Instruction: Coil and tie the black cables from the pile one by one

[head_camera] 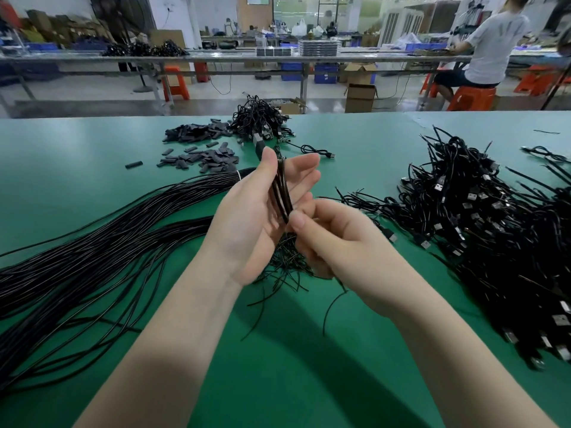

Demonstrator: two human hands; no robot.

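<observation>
Our left hand (pixel 247 217) grips one coiled cable (pixel 281 193), right hand (pixel 321 233) pinches its end; tied heap (pixel 482 217) right edge, loose cables (pixel 102 251) left remain.

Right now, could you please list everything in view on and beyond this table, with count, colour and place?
Coil: one, black, held upright between the hands.
Long cables: one bundle, black, table left.
Tied cables: one big pile, black with silver plugs, table right.
Far cable heap: one, black, far table edge.
Sleeves: many, dark grey, far left of centre.
Ties: loose pile, black, under the hands.
Table: one, green.
Stools: several, orange, on the floor beyond.
Person: one, white shirt, seated far right.
Left hand: holds the coil.
Right hand: pinches the coil's lower end.
</observation>
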